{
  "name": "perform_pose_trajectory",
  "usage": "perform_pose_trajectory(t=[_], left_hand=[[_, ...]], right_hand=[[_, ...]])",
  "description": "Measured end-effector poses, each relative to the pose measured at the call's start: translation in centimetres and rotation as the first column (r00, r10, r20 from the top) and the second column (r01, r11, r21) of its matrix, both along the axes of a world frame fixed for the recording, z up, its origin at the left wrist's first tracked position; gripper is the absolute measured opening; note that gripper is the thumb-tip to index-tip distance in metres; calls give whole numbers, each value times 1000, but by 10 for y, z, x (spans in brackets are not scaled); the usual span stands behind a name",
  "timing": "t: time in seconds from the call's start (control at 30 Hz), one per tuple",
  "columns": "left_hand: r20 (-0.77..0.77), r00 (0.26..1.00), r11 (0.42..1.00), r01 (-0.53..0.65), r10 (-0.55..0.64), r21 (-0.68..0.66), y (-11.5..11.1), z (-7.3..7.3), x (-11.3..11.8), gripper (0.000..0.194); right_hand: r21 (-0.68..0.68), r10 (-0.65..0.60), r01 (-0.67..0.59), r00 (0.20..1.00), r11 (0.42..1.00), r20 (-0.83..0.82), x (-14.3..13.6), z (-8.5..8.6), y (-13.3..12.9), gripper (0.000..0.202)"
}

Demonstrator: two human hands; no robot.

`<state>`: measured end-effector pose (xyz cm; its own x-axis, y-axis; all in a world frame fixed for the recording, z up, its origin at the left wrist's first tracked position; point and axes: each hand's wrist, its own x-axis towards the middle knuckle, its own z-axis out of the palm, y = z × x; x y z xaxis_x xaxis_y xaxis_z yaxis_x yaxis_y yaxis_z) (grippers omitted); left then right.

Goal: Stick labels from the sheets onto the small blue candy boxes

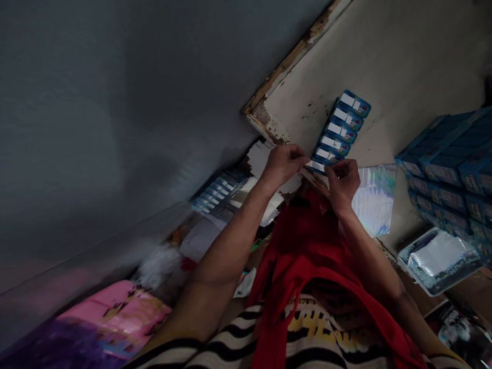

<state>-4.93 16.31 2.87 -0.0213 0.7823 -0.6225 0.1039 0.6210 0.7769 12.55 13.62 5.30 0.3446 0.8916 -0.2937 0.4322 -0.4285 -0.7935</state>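
A row of small blue packs (pixel 341 132) with white labels on top runs along the pale tabletop, each overlapping or touching the one beside it. At the near end of the row, a white paper strip (pixel 317 166) lies on or just over the last pack. My left hand (pixel 283 163) is closed, thumb and fingertips pinched at the strip's left end. My right hand (pixel 345 183) is curled at the other end, its fingertips pinched at the strip's edge. Part of the nearest pack is hidden by my fingers.
Stacked blue boxes (pixel 449 171) stand at the right. Below them sits a plastic tray (pixel 407 256) holding white sheets. A glossy printed sheet (pixel 378 200) lies by my right wrist. More blue packs (pixel 217 193) are at the lower left, near a pink bag (pixel 115 312) and the grey wall (pixel 115 128).
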Motion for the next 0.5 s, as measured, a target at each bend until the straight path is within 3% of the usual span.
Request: perform_pose_trajectory(t=[0.13,0.23,0.3,0.4,0.5], left_hand=[[185,973,984,-110,135,-138,-1,-13,3,21],[275,916,923,-196,293,-330,-4,-30,11,40],[270,890,886,-249,369,-391,-7,-40,18,48],[190,880,872,-359,435,-333,-11,-47,25,46],[2,874,870,-483,485,-99,-15,-43,24,30]], right_hand=[[-61,39,-37,999,997,35,6,-1,2,30],[-83,17,-13,999,996,48,14,-8,4,47],[-100,-18,21,1000,995,25,19,-14,6,52],[-121,-21,15,998,993,-53,26,-20,10,55],[-156,-47,8,968,988,-246,43,-19,17,65]])
